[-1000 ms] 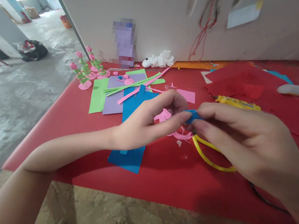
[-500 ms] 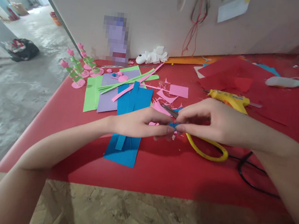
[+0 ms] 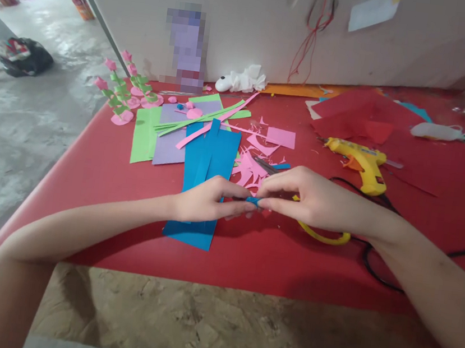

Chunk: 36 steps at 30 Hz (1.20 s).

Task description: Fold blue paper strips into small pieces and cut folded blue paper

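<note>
A small folded blue paper piece [image 3: 253,201] is pinched between the fingertips of both hands, low over the red table cover [image 3: 101,169]. My left hand [image 3: 206,199] grips it from the left, above a blue paper sheet [image 3: 207,176]. My right hand [image 3: 310,197] grips it from the right, over yellow-handled scissors [image 3: 322,236]. Pink paper scraps [image 3: 254,165] lie just behind the hands.
A yellow glue gun [image 3: 359,161] with a black cord [image 3: 377,271] lies to the right. Green, purple and pink paper with strips [image 3: 170,132] lie at the left, pink paper flowers [image 3: 119,92] beyond. Red sheets [image 3: 366,122] spread at the back right. Bare board runs along the near edge.
Both hands have moved away from the camera and lower toward the table, still pinching the blue piece. The glue gun, hidden behind the right hand before, is in full view.
</note>
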Each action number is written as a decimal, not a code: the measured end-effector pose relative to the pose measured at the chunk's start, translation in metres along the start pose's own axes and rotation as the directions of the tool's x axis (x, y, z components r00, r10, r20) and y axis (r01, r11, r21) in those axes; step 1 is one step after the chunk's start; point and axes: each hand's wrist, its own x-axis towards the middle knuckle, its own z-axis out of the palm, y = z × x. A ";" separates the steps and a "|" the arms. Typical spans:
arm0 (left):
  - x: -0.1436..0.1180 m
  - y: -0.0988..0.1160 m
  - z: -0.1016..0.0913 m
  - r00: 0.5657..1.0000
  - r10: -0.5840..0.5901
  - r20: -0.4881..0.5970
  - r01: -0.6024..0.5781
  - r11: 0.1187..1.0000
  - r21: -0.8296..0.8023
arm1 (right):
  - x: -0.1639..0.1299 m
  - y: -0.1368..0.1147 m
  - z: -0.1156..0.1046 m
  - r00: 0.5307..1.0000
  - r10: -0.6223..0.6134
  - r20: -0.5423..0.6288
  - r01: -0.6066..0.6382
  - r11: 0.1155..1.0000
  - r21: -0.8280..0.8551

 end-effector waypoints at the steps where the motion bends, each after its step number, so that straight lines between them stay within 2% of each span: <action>1: -0.001 -0.001 0.001 1.000 -0.008 -0.013 0.008 1.000 -0.015 | 0.001 0.000 0.002 1.000 0.007 -0.011 -0.007 1.000 -0.009; 7: -0.003 -0.010 0.004 0.990 -0.034 -0.136 0.016 0.992 -0.129 | 0.005 -0.005 0.005 0.984 0.098 -0.151 -0.095 0.995 0.025; 9: -0.003 -0.016 0.004 0.984 -0.047 -0.173 0.017 0.984 -0.175 | 0.003 -0.007 0.000 0.960 0.111 -0.257 -0.126 0.991 -0.042; 11: -0.002 -0.022 0.005 0.979 -0.054 -0.198 0.012 0.979 -0.205 | -0.004 -0.005 -0.004 0.923 0.116 -0.367 -0.192 0.965 -0.180; 13: 0.000 -0.026 0.006 0.977 -0.047 -0.209 0.002 0.977 -0.213 | -0.015 0.003 -0.004 0.901 0.136 -0.412 -0.298 0.884 -0.361; 15: 0.002 -0.029 0.007 0.976 -0.036 -0.213 -0.009 0.978 -0.210 | -0.030 0.017 0.003 0.874 0.211 -0.438 -0.437 0.735 -0.518; 16: 0.002 -0.029 0.007 0.976 -0.031 -0.216 -0.015 0.978 -0.207 | -0.038 0.024 0.008 0.869 0.245 -0.430 -0.469 0.682 -0.561; 17: 0.003 -0.029 0.007 0.975 -0.026 -0.221 -0.020 0.979 -0.203 | -0.045 0.032 0.013 0.867 0.261 -0.423 -0.479 0.671 -0.566; 19: 0.002 -0.028 0.007 0.971 -0.016 -0.237 -0.031 0.980 -0.196 | -0.056 0.045 0.025 0.866 0.278 -0.415 -0.485 0.671 -0.562; 23: 0.002 -0.028 0.008 0.964 0.006 -0.267 -0.058 0.981 -0.187 | -0.059 0.055 0.036 0.833 0.272 -0.482 -0.519 0.687 -0.509; 27: 0.003 -0.030 0.008 0.955 0.036 -0.294 -0.092 0.980 -0.179 | -0.058 0.052 0.029 0.780 0.250 -0.574 -0.540 0.731 -0.416; 31: 0.003 -0.029 0.008 0.943 0.054 -0.329 -0.122 0.974 -0.190 | -0.064 0.051 0.023 0.729 0.204 -0.653 -0.495 0.816 -0.297; 33: 0.000 -0.023 0.007 0.942 0.050 -0.332 -0.129 0.967 -0.221 | -0.065 0.050 0.026 0.741 0.170 -0.650 -0.431 0.862 -0.267; 35: -0.002 -0.015 0.006 0.944 0.060 -0.326 -0.151 0.953 -0.262 | -0.063 0.045 0.031 0.776 0.126 -0.618 -0.352 0.899 -0.260; 36: -0.004 -0.010 0.005 0.943 0.070 -0.327 -0.163 0.950 -0.266 | -0.061 0.042 0.033 0.809 0.120 -0.576 -0.323 0.908 -0.265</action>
